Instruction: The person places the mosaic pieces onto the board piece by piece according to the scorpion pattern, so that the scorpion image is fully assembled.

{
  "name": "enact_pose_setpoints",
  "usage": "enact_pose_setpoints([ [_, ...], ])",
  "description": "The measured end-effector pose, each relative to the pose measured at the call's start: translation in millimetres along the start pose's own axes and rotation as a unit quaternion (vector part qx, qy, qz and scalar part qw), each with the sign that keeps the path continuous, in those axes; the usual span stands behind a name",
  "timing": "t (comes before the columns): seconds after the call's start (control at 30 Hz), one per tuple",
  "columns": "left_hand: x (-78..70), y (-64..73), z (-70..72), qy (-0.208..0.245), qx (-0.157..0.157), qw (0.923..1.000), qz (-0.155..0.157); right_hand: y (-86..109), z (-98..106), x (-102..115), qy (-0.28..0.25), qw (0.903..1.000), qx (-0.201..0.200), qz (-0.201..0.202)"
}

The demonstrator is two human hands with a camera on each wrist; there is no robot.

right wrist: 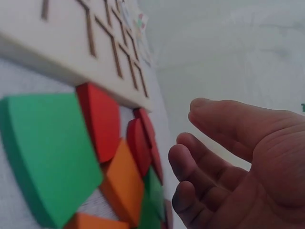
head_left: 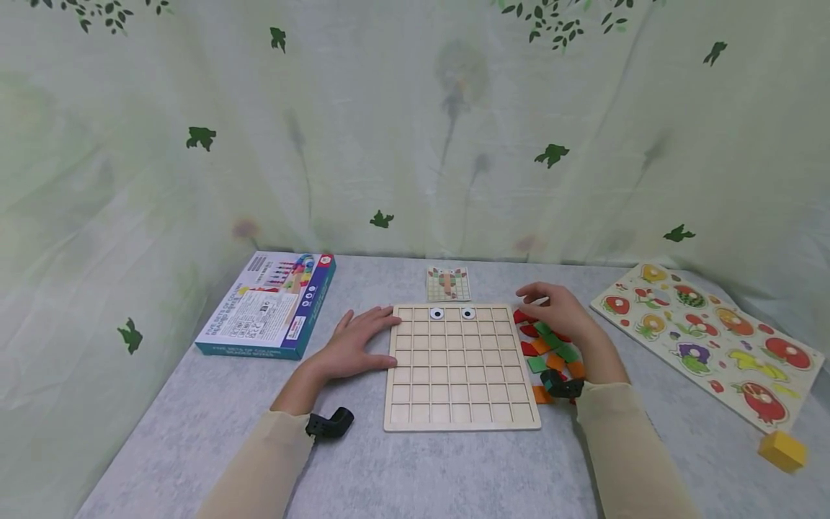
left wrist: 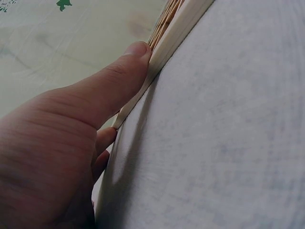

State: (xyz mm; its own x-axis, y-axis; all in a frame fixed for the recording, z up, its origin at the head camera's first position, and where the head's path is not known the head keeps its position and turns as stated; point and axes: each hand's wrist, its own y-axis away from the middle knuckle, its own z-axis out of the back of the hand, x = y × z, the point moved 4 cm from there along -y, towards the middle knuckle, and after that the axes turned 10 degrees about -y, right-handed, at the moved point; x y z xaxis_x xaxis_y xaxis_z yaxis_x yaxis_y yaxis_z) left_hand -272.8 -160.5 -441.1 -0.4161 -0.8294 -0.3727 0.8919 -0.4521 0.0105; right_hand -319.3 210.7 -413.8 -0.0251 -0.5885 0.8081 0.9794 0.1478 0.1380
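Observation:
A wooden grid board (head_left: 450,375) lies flat on the table, with two googly-eye pieces (head_left: 437,313) in its top row. My left hand (head_left: 353,346) touches the board's left edge with thumb and fingertips, fingers spread; the left wrist view shows the thumb (left wrist: 119,78) against the rim. To the right of the board lies a pile of red, green and orange tiles (head_left: 551,349). Above that pile hovers my right hand (head_left: 558,310), fingers loosely bent with nothing between them. In the right wrist view a green tile (right wrist: 52,152) and a red tile (right wrist: 100,121) lie beside the board.
A small pattern card (head_left: 448,284) lies behind the board. At the left is a boxed set (head_left: 259,310). A fruit puzzle board (head_left: 707,339) sits at the right, with a yellow block (head_left: 782,451) at its near corner. A printed curtain (head_left: 402,130) hangs behind the table.

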Motion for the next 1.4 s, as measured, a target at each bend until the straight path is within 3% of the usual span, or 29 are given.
enact_pose_setpoints([
  [0.3,-1.0,-0.2,-0.2,0.0,0.003,1.0,-0.001,-5.3,-3,-18,-0.003,0.9991,-0.035,-0.023],
  [0.6,-1.1,-1.3,-0.4,-0.001,0.002,1.0,-0.001,-7.0,-5,-23,0.009,0.999,-0.037,-0.024],
  [0.97,-1.5,-0.8,0.5,-0.001,0.004,1.0,-0.001,-7.4,-9,-21,0.038,0.9985,-0.038,-0.005],
  [1.4,0.3,-0.1,-0.4,-0.003,0.0,1.0,-0.004,-5.9,-10,-14,0.029,0.9992,-0.029,0.0],
])
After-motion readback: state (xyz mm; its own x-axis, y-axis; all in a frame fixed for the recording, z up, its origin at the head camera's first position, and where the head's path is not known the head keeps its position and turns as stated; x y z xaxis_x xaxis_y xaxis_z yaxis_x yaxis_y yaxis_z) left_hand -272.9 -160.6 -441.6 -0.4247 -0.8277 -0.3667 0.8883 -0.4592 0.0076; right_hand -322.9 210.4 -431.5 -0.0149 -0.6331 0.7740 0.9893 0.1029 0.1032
